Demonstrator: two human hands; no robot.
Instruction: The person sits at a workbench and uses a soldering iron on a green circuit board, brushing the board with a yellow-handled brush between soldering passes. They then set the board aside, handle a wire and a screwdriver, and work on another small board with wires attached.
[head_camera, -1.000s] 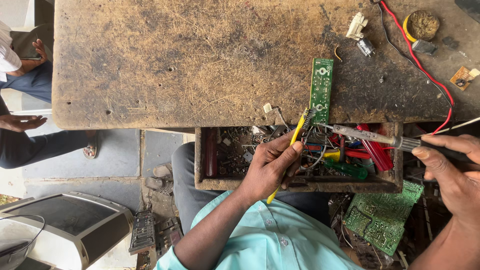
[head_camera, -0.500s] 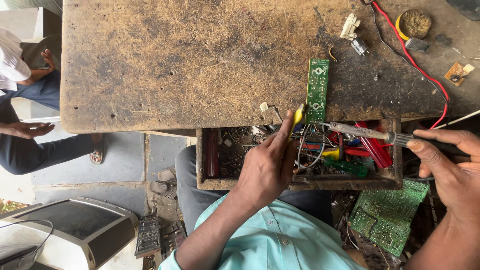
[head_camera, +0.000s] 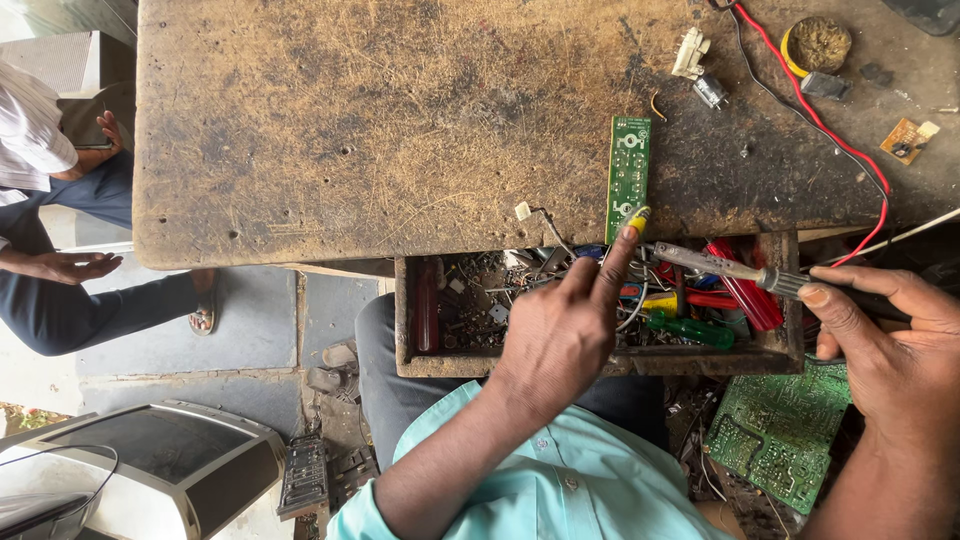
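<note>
Pinching a yellow-tipped tool (head_camera: 637, 219), left hand (head_camera: 560, 335) meets narrow green board (head_camera: 628, 175); right hand (head_camera: 890, 345) grips iron (head_camera: 730, 268).

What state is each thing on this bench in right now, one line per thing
Left hand: over the open drawer, forefinger on a yellow-tipped tool.
Right hand: gripping the soldering iron, tip near the board's lower end.
Narrow green circuit board: flat at the bench edge.
Drawer: pulled open, full of tools.
Large green board: lying below the drawer.
</note>
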